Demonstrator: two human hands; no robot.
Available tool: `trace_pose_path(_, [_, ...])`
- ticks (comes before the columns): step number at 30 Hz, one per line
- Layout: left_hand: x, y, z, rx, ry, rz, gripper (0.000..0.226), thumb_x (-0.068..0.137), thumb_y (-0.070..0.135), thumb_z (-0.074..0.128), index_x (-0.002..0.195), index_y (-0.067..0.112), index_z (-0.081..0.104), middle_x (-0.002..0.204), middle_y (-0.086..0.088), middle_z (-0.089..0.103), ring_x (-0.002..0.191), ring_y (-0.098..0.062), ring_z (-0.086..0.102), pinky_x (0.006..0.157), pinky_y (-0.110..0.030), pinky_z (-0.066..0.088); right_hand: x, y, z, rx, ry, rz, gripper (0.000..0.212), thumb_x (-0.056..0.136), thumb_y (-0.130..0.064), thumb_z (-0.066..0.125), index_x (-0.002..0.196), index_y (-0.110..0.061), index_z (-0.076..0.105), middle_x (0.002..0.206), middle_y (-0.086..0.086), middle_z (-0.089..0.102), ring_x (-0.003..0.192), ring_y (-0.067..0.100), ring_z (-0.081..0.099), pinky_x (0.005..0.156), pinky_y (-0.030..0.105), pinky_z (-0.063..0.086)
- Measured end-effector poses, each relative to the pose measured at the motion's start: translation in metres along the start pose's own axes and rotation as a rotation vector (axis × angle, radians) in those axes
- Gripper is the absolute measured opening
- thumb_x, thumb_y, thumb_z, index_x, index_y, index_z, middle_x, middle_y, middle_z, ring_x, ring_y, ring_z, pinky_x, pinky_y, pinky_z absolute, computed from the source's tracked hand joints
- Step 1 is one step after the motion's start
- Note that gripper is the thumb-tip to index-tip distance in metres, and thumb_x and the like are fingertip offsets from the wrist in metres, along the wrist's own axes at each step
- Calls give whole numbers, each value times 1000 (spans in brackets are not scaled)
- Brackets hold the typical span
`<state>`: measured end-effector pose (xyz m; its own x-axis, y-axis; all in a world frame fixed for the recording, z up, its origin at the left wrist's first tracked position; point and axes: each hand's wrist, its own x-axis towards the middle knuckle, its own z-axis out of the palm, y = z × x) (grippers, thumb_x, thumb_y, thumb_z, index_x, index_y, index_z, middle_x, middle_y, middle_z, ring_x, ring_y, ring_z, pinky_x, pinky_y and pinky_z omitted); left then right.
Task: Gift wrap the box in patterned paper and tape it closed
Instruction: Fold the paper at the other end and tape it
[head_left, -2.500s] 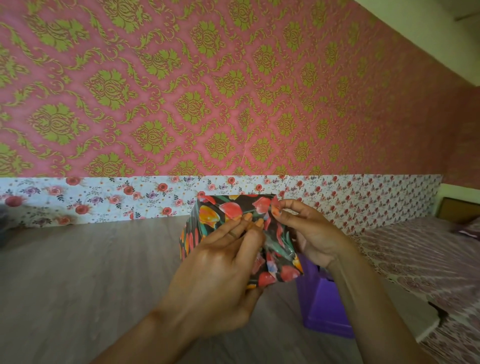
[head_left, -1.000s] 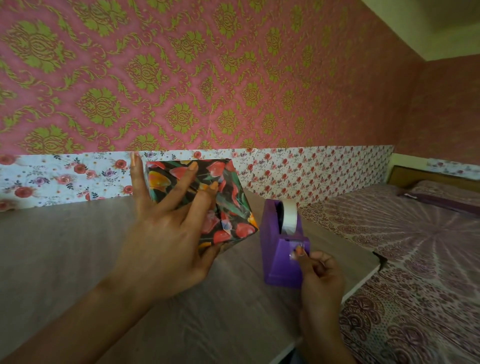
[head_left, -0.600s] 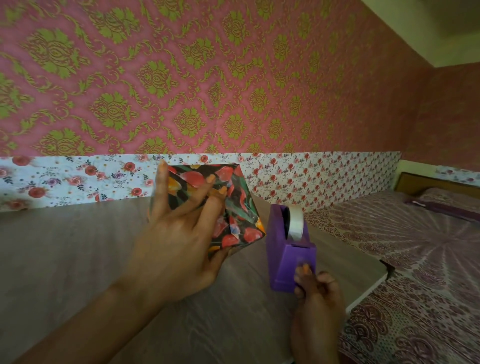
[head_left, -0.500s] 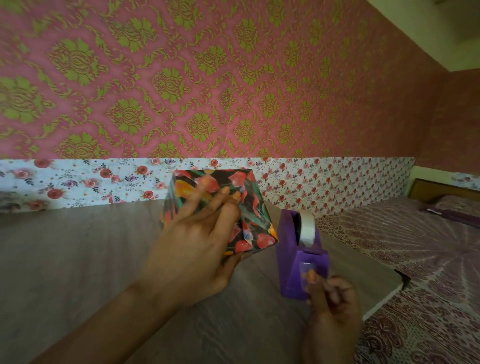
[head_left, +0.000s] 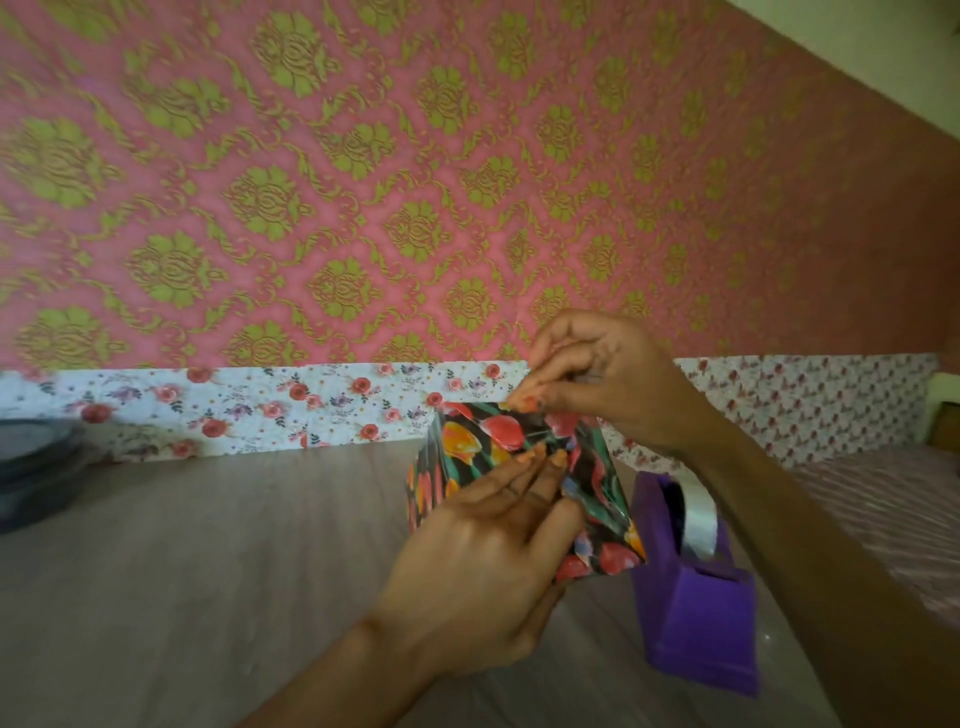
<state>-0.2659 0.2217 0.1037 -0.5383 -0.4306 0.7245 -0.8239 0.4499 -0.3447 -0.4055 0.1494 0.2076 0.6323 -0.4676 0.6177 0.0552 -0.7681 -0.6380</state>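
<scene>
The box, wrapped in dark paper with red and orange flowers, stands on the wooden table. My left hand presses its straight fingers flat on the folded paper of the near face. My right hand is at the box's top edge, with thumb and fingertips pinched on a short strip of clear tape that is barely visible. Just right of the box stands the purple tape dispenser with its white tape roll, partly hidden behind my right forearm.
A dark, blurred object lies at the table's far left. A floral paper border runs along the wall behind the table. A bed with a patterned cover lies past the table's right edge.
My right hand has left the dispenser and risen to the box's top edge with the tape. My left hand still presses the near face. The camera has swung left.
</scene>
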Motion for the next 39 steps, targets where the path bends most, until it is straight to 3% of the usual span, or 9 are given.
trace_pose_path(5, [-1, 2, 3, 47, 37, 20, 39, 77, 36, 60, 103, 12, 46, 125, -16, 62, 115, -25, 59, 106, -32, 39, 22, -2, 7, -188, -308, 69, 27, 74, 2, 72, 91, -15, 60, 78, 2, 73, 66, 12, 68, 63, 19, 51])
trace_pose_path(9, [0, 0, 4, 54, 43, 20, 41, 77, 37, 61, 104, 11, 45, 124, -16, 62, 114, -24, 60, 105, -31, 35, 28, -1, 10, -313, -327, 62, 52, 65, -3, 82, 104, -23, 54, 93, -3, 66, 54, 20, 54, 50, 22, 44])
trace_pose_path(13, [-1, 0, 4, 63, 43, 31, 41, 78, 36, 62, 104, 10, 44, 124, -17, 61, 115, -25, 59, 107, -32, 35, 35, -1, 8, -486, -335, 99, 67, 58, -14, 88, 111, -24, 48, 106, -1, 54, 39, 5, 44, 39, 21, 42])
trace_pose_path(18, [-1, 3, 5, 59, 66, 40, 37, 76, 35, 59, 101, 11, 45, 126, -17, 61, 115, -25, 60, 108, -31, 35, 45, 4, 0, -476, -418, 301, 47, 67, -19, 82, 105, -21, 56, 95, 0, 57, 42, -3, 49, 41, 11, 41])
trace_pose_path(23, [-1, 1, 5, 56, 76, 46, 37, 76, 35, 58, 101, 10, 45, 127, -17, 60, 117, -25, 58, 109, -31, 32, 47, 18, -5, -319, -476, 360, 26, 73, -14, 73, 94, -21, 60, 94, 3, 58, 51, -7, 54, 56, 7, 42])
trace_pose_path(27, [-2, 2, 6, 32, 80, 42, 37, 78, 34, 58, 102, 10, 44, 128, -17, 59, 119, -24, 57, 110, -30, 33, 48, 20, -20, -160, -385, 459, 32, 75, -18, 64, 105, -10, 61, 88, 2, 66, 62, 5, 56, 64, 18, 47])
trace_pose_path(32, [-1, 3, 5, 34, 72, 26, 38, 78, 34, 58, 103, 9, 45, 127, -16, 60, 118, -24, 58, 110, -30, 31, 35, 7, -9, -447, -435, 418, 47, 72, -46, 65, 111, -21, 59, 95, -1, 63, 79, 12, 56, 77, 34, 49])
trace_pose_path(36, [0, 3, 2, 30, 41, 12, 46, 72, 35, 67, 104, 10, 45, 124, -15, 62, 114, -24, 60, 107, -29, 33, 35, 9, 5, -487, -328, 365, 37, 71, -31, 77, 102, -21, 60, 84, -10, 59, 53, -1, 51, 50, 21, 46])
trace_pose_path(39, [0, 0, 0, 20, 32, 0, 50, 71, 36, 69, 106, 10, 45, 125, -14, 62, 114, -23, 60, 107, -29, 33, 33, 15, -7, -370, -63, 383, 20, 78, -18, 72, 96, -11, 65, 76, -1, 68, 64, 7, 66, 61, 21, 53])
